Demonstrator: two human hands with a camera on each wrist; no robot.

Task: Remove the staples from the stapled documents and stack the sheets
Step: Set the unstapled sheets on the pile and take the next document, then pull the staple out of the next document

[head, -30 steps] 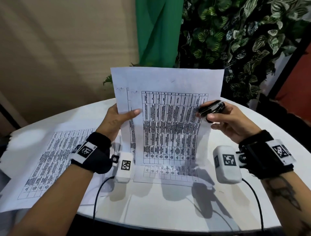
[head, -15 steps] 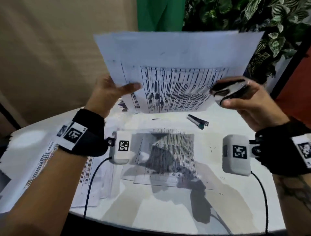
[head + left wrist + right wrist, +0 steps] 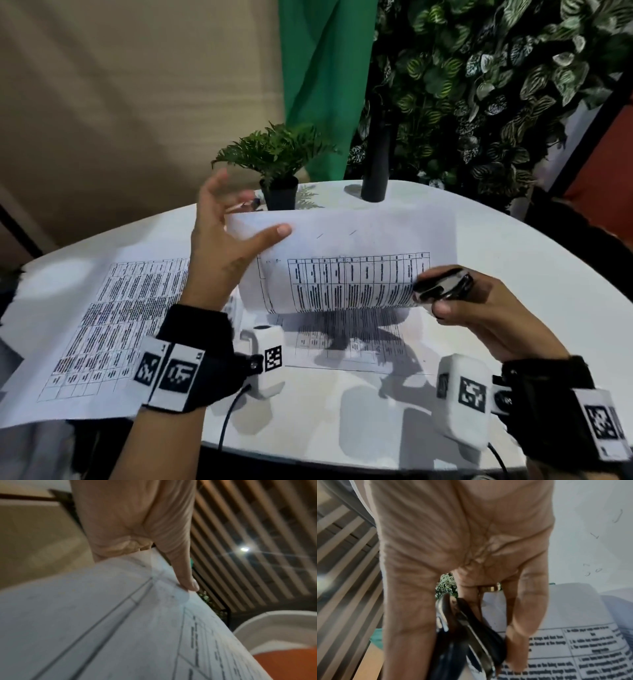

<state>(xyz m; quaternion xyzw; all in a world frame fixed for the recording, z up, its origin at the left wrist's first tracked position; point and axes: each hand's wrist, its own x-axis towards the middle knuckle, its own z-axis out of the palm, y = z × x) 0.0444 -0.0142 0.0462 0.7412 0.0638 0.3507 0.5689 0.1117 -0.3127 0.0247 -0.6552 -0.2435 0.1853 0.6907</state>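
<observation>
I hold a printed table sheet [image 3: 342, 270] curved above the white round table [image 3: 520, 274]. My left hand [image 3: 236, 226] has its thumb on the sheet's top left corner, with the fingers spread behind it. In the left wrist view the thumb [image 3: 185, 574] presses the sheet [image 3: 120, 628] near its edge. My right hand [image 3: 472, 308] grips a black staple remover [image 3: 442, 286] and pinches the sheet's right edge. The right wrist view shows the staple remover [image 3: 462, 635] against the palm and the sheet [image 3: 573, 649] under the fingers. Another printed sheet [image 3: 346, 346] lies flat beneath.
A stack of printed sheets [image 3: 102, 325] covers the table's left side. A small potted plant [image 3: 277, 161] and a black cylinder [image 3: 375, 161] stand at the far edge. Several loose staples [image 3: 590, 572] lie on the table [image 3: 590, 500]. Leafy plants fill the back right.
The sheet, raised high half a second ago, has come down toward the table and now curls over. My left fingers have spread apart behind it. The right hand still holds the staple remover.
</observation>
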